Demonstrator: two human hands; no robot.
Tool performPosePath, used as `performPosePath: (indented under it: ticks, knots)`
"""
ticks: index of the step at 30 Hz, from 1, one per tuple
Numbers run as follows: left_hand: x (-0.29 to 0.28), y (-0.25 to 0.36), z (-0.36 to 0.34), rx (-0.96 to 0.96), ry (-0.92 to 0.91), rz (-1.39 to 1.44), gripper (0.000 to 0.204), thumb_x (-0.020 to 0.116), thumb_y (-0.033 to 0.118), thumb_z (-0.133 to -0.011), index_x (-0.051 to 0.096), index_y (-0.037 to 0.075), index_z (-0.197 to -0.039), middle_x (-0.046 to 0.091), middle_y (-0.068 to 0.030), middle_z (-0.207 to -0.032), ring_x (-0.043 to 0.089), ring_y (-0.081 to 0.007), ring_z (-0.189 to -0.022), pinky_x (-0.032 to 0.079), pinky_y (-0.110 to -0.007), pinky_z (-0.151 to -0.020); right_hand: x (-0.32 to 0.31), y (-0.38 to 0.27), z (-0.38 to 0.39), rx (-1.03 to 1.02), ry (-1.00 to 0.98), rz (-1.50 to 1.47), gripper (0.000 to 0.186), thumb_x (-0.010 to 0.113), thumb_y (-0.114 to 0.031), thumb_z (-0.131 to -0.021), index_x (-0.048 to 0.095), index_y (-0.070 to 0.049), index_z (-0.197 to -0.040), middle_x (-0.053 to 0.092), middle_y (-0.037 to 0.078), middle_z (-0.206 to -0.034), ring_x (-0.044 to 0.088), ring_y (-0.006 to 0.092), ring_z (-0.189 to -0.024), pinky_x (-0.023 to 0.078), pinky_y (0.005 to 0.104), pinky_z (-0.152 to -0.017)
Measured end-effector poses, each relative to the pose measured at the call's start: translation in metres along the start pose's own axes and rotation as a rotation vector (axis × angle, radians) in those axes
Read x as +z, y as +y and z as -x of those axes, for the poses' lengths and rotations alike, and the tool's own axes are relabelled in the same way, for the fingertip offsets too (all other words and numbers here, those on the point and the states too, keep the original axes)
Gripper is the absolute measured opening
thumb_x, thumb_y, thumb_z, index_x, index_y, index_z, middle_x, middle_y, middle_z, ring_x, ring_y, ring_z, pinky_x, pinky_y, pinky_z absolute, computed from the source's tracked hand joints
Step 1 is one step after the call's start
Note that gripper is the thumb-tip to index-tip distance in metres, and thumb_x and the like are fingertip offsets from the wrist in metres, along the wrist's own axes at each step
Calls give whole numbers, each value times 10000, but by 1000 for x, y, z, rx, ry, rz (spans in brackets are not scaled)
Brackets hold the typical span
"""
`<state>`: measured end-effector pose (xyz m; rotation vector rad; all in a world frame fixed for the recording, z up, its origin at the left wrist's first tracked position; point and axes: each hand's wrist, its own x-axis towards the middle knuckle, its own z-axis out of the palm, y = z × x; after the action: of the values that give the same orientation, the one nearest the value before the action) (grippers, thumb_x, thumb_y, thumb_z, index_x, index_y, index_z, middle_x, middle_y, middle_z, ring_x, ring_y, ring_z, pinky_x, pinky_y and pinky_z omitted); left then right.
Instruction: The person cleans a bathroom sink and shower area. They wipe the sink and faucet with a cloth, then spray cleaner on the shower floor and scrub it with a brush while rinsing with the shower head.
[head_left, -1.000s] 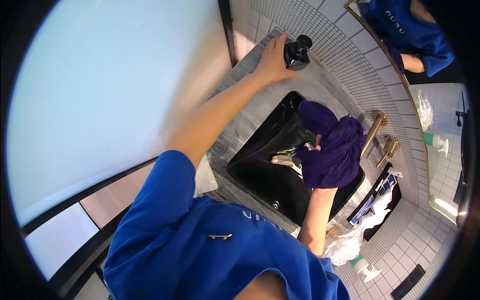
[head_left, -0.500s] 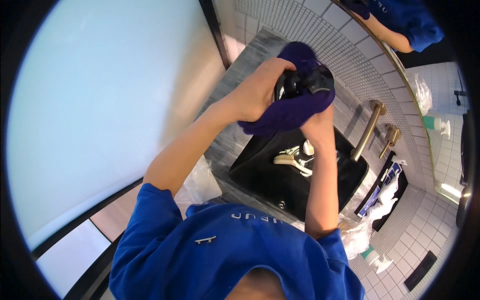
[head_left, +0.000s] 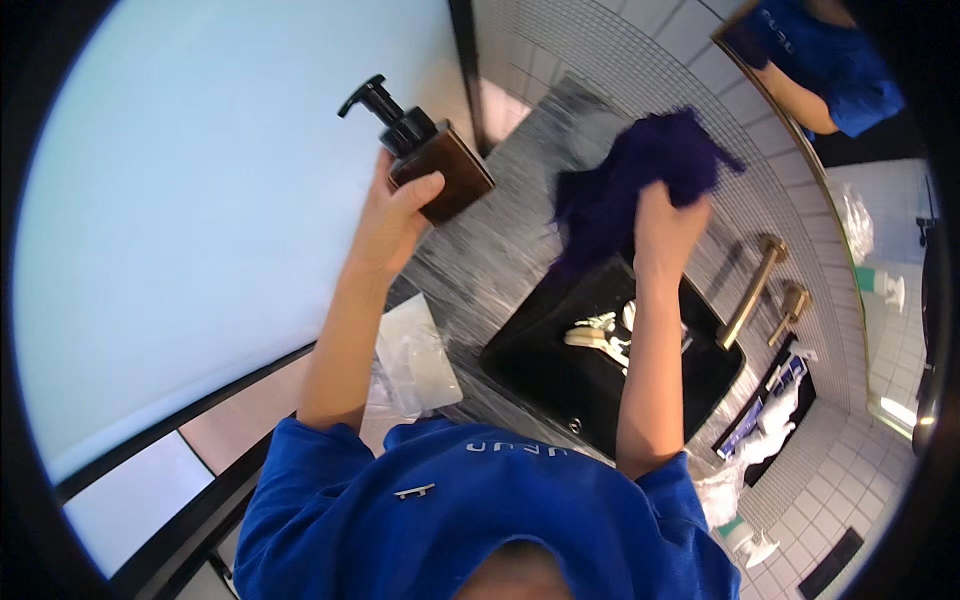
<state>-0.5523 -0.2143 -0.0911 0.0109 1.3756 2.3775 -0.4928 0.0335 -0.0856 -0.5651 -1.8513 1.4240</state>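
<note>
Left hand (head_left: 395, 222): grasping 1 square brown bottle with black pump (head_left: 450, 175), held up, tilted leftward.
Right hand (head_left: 668, 238): clutching 1 crumpled dark-purple cloth (head_left: 640, 165), over grey streaked stone counter (head_left: 470, 245).
Black rectangular sink (head_left: 535, 365): holds 1 pale brush (head_left: 590, 338).

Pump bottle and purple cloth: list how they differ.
The pump bottle is brown with a black pump top; the cloth is dark purple throughout.
The bottle has a firm, boxy body; the cloth is limp and bunched.
The bottle is in the left hand; the cloth is in the right hand.
Shared: both are dark-coloured and held.
</note>
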Motion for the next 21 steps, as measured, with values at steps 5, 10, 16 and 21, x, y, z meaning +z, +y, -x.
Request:
performPosePath:
  ticks: [5,10,16,21]
  knots:
    - [-5,-19,-2,-115,-90,219,726,697,102,-742,327,109,-1366,505,-83,-1254,498,-223,-1167,405,-400,-1004,82,86,-8,-415,-553,886,754,642,-564,-742,451,-158,-1349,338,261,-1391,212,363,-1369,180,621,-1053]
    - [11,-36,-13,-159,-136,295,731,576,20,-703,313,91,-1382,504,-110,-1250,497,-259,-1168,390,-406,-1010,52,117,-33,-507,-498,852,503,600,-486,-818,582,-201,-1232,501,81,-1322,334,275,-1317,237,556,-1058]
    - [51,-52,-27,32,29,-271,665,706,10,-702,391,43,-1286,526,-95,-1175,518,-187,-1099,427,-330,-940,-80,136,-21,-351,-109,1075,451,635,-435,-804,620,-184,-1179,569,56,-1233,415,297,-1246,233,558,-1034]
    - [95,-109,-55,341,37,-678,746,839,173,-644,428,-13,-1238,568,-126,-1114,559,-216,-1023,427,-325,-909,-82,142,-18,-225,223,933,245,633,-305,-779,662,-122,-937,620,49,-1053,489,251,-1105,340,462,-862]
